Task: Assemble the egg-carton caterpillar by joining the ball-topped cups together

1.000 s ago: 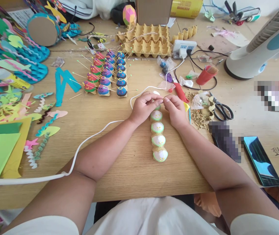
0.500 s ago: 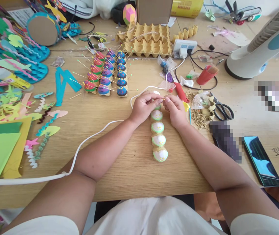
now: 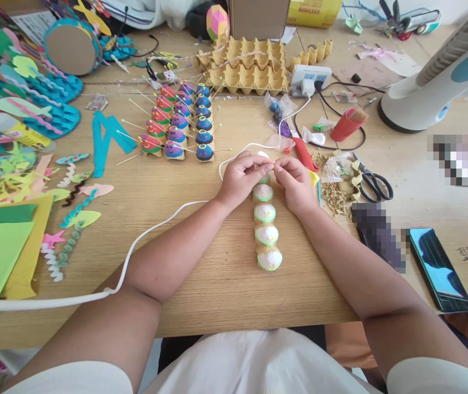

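Observation:
My left hand [image 3: 242, 178] and my right hand [image 3: 295, 183] meet fingertip to fingertip over the far end of a strip of egg carton [image 3: 265, 223]. Both are closed in a pinch; whatever lies between the fingertips is too small to name. Running toward me, the strip's bumps are covered in white clay with light green rims and small yellow dots. My hands partly hide its far bumps. Beyond my left hand stand painted egg-carton caterpillars: one red and green [image 3: 160, 115], one purple [image 3: 178, 122], one blue [image 3: 204, 123], with pins stuck in them.
Scissors [image 3: 375, 183], wood shavings [image 3: 334, 198] and a red cup of sticks [image 3: 348, 125] lie to the right, with a phone [image 3: 439, 269] nearer me. A white cable [image 3: 151, 225] crosses the left side. Egg cartons [image 3: 244, 68] and a power strip [image 3: 311, 75] are behind; paper cutouts [image 3: 7, 175] lie left.
The thin yellow-orange bit that showed between my fingertips is now barely visible. My right fingertips have shifted slightly and sit closer to the left ones.

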The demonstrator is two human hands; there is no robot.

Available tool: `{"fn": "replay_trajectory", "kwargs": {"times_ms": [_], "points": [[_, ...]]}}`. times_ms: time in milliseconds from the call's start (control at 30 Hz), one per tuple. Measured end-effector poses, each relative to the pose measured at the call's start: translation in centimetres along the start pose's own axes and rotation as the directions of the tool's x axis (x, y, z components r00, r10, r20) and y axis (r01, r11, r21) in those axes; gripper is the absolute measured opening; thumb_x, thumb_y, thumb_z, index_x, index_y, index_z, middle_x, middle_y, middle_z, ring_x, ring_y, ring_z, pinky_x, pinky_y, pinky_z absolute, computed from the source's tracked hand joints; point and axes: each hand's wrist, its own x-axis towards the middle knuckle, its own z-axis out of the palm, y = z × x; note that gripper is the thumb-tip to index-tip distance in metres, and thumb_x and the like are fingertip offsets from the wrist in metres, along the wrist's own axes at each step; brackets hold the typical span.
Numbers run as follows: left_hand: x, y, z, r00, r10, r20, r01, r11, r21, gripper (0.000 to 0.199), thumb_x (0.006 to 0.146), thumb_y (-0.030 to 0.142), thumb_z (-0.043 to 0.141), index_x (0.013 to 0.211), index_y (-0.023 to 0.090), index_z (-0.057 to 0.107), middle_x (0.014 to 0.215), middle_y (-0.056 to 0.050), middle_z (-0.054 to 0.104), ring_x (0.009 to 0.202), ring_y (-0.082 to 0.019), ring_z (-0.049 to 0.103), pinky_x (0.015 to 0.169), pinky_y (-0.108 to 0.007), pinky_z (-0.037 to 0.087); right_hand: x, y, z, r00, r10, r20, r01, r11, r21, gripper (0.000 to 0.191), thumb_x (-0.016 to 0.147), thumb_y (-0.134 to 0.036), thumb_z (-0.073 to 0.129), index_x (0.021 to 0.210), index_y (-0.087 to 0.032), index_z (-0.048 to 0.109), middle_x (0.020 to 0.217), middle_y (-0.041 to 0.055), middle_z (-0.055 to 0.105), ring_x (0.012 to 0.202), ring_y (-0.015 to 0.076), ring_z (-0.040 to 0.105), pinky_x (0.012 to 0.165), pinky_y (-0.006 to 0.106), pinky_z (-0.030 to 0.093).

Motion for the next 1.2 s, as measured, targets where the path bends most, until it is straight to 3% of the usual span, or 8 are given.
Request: {"fn": "replay_trajectory", "kwargs": {"times_ms": [467,633,900,1200], "points": [[-0.13,-0.09,0.02,1.0,-0.021,0.019,0.021,1.0,-0.01,0.043,0.094,0.069,0.084,0.102,0.028,0.092,0.09,-0.003,0.077,0.079,-0.014,0.062,0.071,-0.028,0.049,-0.03,-0.01,0.01,1.0,0.008,-0.004,-0.008,1.0,0.001,0.037,0.085,-0.055,0.089,0.084,-0.025,0.068,0.076,-0.0042,0.058,0.074,0.0131,0.052,0.076,0.031,0.048],[-0.16,0.1,-0.11,0.999,-0.042,0.031,0.041,0.999,0.025,0.041,0.095,0.066,0.083,0.103,0.027,0.092,0.096,-0.005,0.079,0.085,-0.016,0.066,0.076,-0.029,0.052,0.02,-0.04,0.0,0.999,0.037,-0.017,-0.037,0.999,-0.028,0.04,0.083,-0.06,0.087,0.085,-0.026,0.065,0.076,-0.0035,0.056,0.075,0.0145,0.051,0.074,0.032,0.048],[-0.13,0.19,-0.03,1.0,-0.019,0.008,0.018,0.999,0.043,0.03,0.096,0.055,0.084,0.1,0.025,0.091,0.091,-0.003,0.079,0.08,-0.014,0.064,0.072,-0.028,0.05,0.08,0.13,-0.02,0.999,0.04,-0.012,-0.041,0.998,-0.048,0.046,0.082,-0.067,0.087,0.087,-0.026,0.065,0.079,-0.0026,0.057,0.076,0.0148,0.051,0.071,0.031,0.047],[-0.14,0.1,0.03,1.0,0.014,-0.008,-0.013,0.998,0.056,0.033,0.096,0.058,0.084,0.099,0.025,0.091,0.091,-0.003,0.08,0.079,-0.014,0.065,0.071,-0.028,0.05,0.03,-0.06,0.09,1.0,0.019,0.003,-0.018,0.996,-0.091,0.048,0.084,-0.07,0.085,0.088,-0.027,0.065,0.079,-0.0019,0.056,0.078,0.0165,0.054,0.075,0.034,0.05]]}}
